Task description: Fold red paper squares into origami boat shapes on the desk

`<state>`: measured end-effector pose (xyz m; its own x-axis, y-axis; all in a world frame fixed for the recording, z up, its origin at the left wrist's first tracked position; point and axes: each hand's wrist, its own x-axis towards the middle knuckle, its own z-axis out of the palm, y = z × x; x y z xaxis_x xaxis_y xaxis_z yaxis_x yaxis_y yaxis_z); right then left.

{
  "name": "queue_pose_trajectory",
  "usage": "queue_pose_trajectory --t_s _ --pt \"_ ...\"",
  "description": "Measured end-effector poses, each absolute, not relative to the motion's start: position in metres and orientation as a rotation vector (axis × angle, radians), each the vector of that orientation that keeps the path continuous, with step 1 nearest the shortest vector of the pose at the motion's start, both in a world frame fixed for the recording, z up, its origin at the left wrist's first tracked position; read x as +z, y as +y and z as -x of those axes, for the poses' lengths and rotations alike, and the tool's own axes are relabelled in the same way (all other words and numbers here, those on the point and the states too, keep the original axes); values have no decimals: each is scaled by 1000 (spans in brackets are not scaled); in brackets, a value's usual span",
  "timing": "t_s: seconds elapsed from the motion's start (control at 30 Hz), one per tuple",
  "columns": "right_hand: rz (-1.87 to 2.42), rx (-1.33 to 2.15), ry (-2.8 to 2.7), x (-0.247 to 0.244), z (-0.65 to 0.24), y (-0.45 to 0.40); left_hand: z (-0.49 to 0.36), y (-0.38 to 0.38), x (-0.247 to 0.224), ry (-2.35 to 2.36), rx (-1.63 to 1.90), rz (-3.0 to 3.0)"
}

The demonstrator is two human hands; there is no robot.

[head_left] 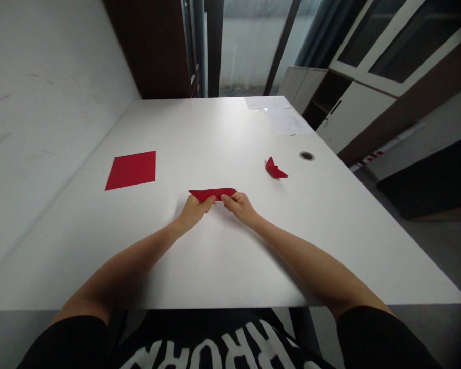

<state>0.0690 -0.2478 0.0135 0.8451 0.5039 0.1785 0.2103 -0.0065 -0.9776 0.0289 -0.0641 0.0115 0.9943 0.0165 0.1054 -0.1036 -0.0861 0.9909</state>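
Between my two hands is a piece of folded red paper (212, 193), long and narrow with pointed ends, held over the middle of the white table. My left hand (195, 209) pinches its lower left part, thumb on the near face. On the right side my right hand (241, 205) grips it the same way, thumb pressed near the centre. Both hands are closed, and the fingers behind the paper are mostly hidden. A small red origami piece (275, 169) with pointed tips rests on the table beyond my right hand. Flat to the left lies a red paper sheet (132, 170).
The white table (215, 271) meets a wall (53, 92) on its left. White printed sheets (286, 119) lie at the far right corner. A round cable hole (306, 156) sits near the right edge. Cabinets (357, 115) stand beyond that edge.
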Motion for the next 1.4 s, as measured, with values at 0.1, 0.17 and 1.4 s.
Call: queue_pose_trajectory --t_s 0.1,0.17,1.4 --pt "1592 270 -590 16 -69 -248 -28 -65 14 -46 98 -1653" --pt "1615 281 -581 16 -69 -249 -28 -64 16 -26 122 -1650" --pt "2120 -275 -833 27 -98 -283 -49 -38 6 28 219 -1542"
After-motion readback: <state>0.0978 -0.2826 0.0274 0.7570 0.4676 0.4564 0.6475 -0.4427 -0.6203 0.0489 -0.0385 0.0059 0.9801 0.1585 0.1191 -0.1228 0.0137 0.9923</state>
